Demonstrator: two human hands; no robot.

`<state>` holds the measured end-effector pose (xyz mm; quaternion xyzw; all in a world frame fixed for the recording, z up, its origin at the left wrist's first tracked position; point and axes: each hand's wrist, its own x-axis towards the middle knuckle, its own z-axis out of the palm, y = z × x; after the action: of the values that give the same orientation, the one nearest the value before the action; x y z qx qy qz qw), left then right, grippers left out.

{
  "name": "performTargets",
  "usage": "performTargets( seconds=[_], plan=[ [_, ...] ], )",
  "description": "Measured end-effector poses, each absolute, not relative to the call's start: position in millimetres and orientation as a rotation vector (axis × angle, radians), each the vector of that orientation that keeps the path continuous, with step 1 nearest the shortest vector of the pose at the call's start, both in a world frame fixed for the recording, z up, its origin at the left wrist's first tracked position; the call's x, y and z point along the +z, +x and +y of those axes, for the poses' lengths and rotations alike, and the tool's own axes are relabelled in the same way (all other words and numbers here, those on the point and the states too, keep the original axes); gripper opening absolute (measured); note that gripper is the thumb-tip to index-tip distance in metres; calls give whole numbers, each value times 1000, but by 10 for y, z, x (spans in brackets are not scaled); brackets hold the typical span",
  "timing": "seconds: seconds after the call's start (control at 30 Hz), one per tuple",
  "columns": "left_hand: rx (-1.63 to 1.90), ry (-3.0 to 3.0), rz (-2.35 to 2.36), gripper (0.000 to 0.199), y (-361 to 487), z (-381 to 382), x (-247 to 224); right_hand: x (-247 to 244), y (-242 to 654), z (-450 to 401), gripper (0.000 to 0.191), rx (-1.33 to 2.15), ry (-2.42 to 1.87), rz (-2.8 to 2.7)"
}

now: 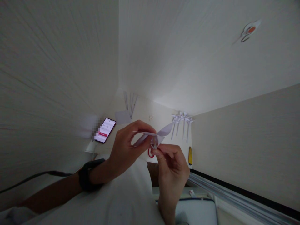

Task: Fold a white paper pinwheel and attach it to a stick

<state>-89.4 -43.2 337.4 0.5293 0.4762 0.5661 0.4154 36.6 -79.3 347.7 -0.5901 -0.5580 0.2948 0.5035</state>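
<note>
A piece of pale purple-white paper, curled and folded, is held up over the white table. My left hand, with a black band on its wrist, is closed on the paper's left part. Below and to the right, my right hand pinches the paper's lower folded tip between thumb and index finger. Something red and ring-shaped shows behind the hands, partly hidden; it may be a scissors handle.
A lit phone lies at the table's left. Thin sticks and a pale paper sheet lie at the back left. Several paper pinwheel-like shapes on sticks and a yellow cutter are at the right. Walls enclose the table.
</note>
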Motion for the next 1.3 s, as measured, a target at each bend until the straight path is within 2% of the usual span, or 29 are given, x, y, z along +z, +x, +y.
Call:
performTargets(
  seconds=[0.13,0.33,0.53,0.77,0.93,1.2,1.3],
  plan=[
    [1445,1347,1196,20,-891,-436,3395,3450,362,-809,1,587,-1523,-1368],
    [1397,1387,1111,25,-880,-474,3381,3487,332,-797,13,455,-1632,-1597],
    [1397,1348,1116,25,-869,-459,3356,3479,335,-801,22,553,-1697,-1654],
    [1418,1264,1103,21,-865,-439,3355,3490,368,-809,21,549,-1659,-1653],
    [1434,1249,1147,21,-880,-408,3362,3577,362,-817,26,704,-1659,-1646],
    [1442,1317,1172,24,-873,-425,3338,3504,352,-821,4,952,-1584,-1408],
    [1421,1357,1171,28,-877,-436,3357,3488,345,-813,6,942,-1613,-1348]
  ],
)
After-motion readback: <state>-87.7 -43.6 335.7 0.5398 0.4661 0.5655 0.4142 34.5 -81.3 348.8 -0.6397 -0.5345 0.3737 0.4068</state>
